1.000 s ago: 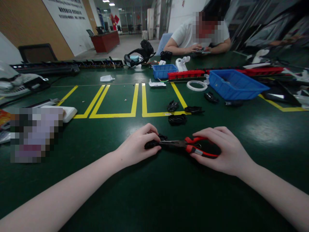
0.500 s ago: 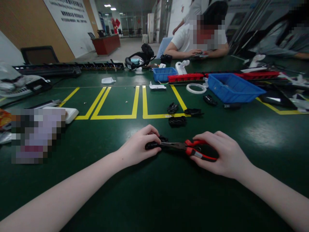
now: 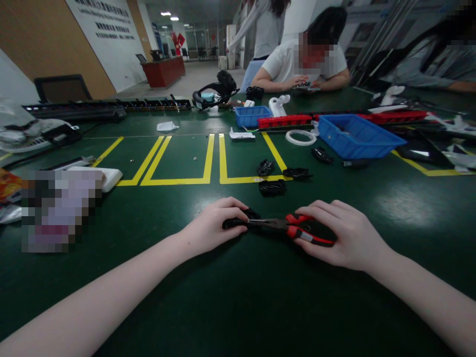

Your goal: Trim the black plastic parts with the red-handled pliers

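My left hand (image 3: pixel 217 224) pinches a small black plastic part (image 3: pixel 232 223) between thumb and fingers, low over the green table. Fingers cover much of the part, so its full shape is hidden. My right hand (image 3: pixel 344 235) is wrapped round the red-and-black handles of a pair of long-nose pliers (image 3: pixel 271 224). The pliers point left, and their tips meet the black part beside my left fingertips. Whether the jaws grip it or only touch it, I cannot tell. Just beyond my hands lie more black plastic parts (image 3: pixel 272 187).
Yellow tape (image 3: pixel 178 181) marks boxes on the green table (image 3: pixel 238 307). Farther back are a large blue bin (image 3: pixel 357 141), a smaller blue bin (image 3: pixel 253 116), a white ring (image 3: pixel 301 138) and red strips. A white box lies at left. A co-worker (image 3: pixel 305 64) sits across the table.
My hands, the pliers and the black part stay nearly where they were. In the background, a standing person has shifted to the left behind the seated co-worker.
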A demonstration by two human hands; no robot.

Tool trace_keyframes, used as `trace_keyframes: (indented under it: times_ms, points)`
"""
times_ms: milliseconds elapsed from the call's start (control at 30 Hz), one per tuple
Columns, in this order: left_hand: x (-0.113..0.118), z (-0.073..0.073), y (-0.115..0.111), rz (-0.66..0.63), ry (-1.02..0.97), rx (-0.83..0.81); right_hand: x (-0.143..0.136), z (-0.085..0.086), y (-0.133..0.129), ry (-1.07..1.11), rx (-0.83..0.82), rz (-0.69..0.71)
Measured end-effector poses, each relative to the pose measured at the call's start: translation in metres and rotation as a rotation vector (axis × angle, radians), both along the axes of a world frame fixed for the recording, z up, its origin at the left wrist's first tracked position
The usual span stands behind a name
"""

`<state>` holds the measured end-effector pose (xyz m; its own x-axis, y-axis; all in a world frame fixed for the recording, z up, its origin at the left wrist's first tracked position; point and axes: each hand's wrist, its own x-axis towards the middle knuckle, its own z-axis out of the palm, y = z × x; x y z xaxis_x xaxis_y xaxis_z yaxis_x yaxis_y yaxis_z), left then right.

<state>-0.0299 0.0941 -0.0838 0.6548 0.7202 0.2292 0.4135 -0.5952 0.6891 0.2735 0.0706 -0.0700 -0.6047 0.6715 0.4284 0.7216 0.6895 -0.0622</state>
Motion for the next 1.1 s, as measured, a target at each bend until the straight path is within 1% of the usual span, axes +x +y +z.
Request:
trace_keyframes:
  times_ms: [133,400,533,700,933,1100]
  points:
    - [0.000,0.000,0.000,-0.002,0.002,-0.004,0.001,0.001,0.001,-0.006,0.007,0.008]
    - [0.000,0.001,0.000,0.002,0.009,0.007,-0.002,-0.006,-0.001,0.008,-0.007,-0.007]
    - [0.000,0.000,0.001,0.005,0.005,0.007,-0.003,-0.004,0.000,0.012,-0.020,-0.018]
    - [0.000,0.001,0.002,-0.004,0.001,-0.002,-0.001,-0.001,0.002,0.002,-0.022,0.001]
    - [0.000,0.002,0.002,-0.013,-0.003,-0.033,0.004,-0.010,0.003,0.016,-0.038,-0.004]
    - [0.000,0.003,0.001,-0.006,0.001,-0.039,0.003,-0.012,0.002,0.023,-0.080,-0.020]
